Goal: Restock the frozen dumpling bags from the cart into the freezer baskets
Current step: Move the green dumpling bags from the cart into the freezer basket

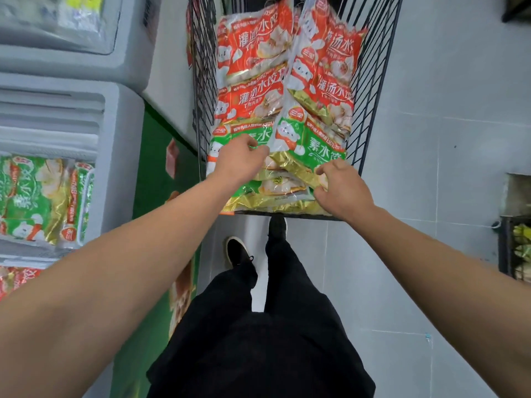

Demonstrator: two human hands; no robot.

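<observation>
A black wire cart (370, 90) stands in front of me, piled with red dumpling bags (253, 50) at the far end and green dumpling bags (313, 142) at the near end. My left hand (240, 159) reaches into the near left of the pile, fingers curled over the edge of a green bag (230, 139). My right hand (340, 188) grips the gold-trimmed near edge of the green bag on the right. On my left, the open chest freezer (115, 156) holds green bags (28, 196) in a white basket, and red bags (11, 280) lie below them.
A second freezer with a closed glass lid (71, 24) stands farther along on the left. The grey tiled floor (445, 110) lies to the right of the cart. A dark crate with yellow-green goods (517, 248) sits at the right edge. My legs and shoes are below the cart.
</observation>
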